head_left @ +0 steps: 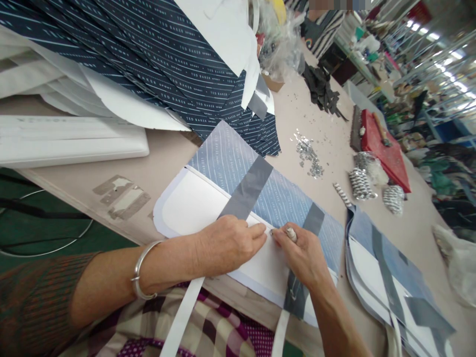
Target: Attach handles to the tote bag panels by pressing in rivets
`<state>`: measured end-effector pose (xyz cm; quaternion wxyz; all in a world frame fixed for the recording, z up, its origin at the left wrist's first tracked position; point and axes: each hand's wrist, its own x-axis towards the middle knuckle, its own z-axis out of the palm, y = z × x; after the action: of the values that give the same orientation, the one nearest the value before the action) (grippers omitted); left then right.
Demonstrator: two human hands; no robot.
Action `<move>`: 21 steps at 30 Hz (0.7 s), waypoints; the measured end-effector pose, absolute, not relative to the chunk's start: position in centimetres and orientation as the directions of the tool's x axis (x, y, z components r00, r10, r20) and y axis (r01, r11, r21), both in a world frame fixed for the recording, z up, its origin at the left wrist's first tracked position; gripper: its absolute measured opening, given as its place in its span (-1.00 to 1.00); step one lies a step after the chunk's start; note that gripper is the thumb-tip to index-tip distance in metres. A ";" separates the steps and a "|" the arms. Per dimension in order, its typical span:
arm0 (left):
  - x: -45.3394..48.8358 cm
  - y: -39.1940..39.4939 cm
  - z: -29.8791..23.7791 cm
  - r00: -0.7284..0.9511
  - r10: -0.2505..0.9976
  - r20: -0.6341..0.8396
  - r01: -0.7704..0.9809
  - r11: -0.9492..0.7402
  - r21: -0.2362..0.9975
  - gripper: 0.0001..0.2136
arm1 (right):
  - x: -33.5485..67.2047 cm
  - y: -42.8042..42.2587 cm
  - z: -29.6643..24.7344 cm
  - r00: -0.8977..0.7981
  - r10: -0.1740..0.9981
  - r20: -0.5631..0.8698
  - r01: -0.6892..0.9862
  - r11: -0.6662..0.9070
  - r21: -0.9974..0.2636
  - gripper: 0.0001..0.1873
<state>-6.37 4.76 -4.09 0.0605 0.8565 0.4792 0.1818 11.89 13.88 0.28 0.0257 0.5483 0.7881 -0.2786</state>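
A bag panel (pixel 211 196) lies at the table's front edge, blue patterned on its far part and white on its near part. Two grey strips (pixel 248 188) cross it, and white straps (pixel 184 317) hang off its near side. My left hand (pixel 228 245) rests on the panel at the seam, fingers curled and pressed together; what they pinch, if anything, is hidden. Just right of it, my right hand (pixel 303 253) is closed around a small tool with a whitish rounded end (pixel 291 233). Its tip meets the panel near the seam.
Dark patterned sheets (pixel 148 64) are piled at back left above a white stack (pixel 74 141). Small silvery pieces (pixel 308 154) lie scattered beyond the panel. More bag panels (pixel 372 263) are stacked at right, near striped rolls (pixel 361 183) and a red slab (pixel 383 148) bearing a hammer (pixel 382 130).
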 end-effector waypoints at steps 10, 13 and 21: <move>-6.3 4.7 -4.3 0.457 0.842 0.286 0.795 -0.531 0.293 -0.79 | 11.8 13.3 0.1 -0.429 0.857 -0.285 0.872 0.311 -0.379 -0.62; -6.3 4.6 -4.4 0.446 0.842 0.303 0.790 -0.530 0.309 -0.80 | 11.9 13.3 0.1 -0.426 0.857 -0.289 0.861 0.286 -0.420 -0.62; -6.3 4.7 -4.3 0.448 0.843 0.298 0.797 -0.528 0.294 -0.80 | 11.7 13.2 0.1 -0.412 0.858 -0.307 0.871 0.271 -0.409 -0.61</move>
<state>-6.32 4.69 -4.34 0.0554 0.8492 0.4828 0.2069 11.72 13.24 0.08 0.0122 0.5423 0.7972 -0.2649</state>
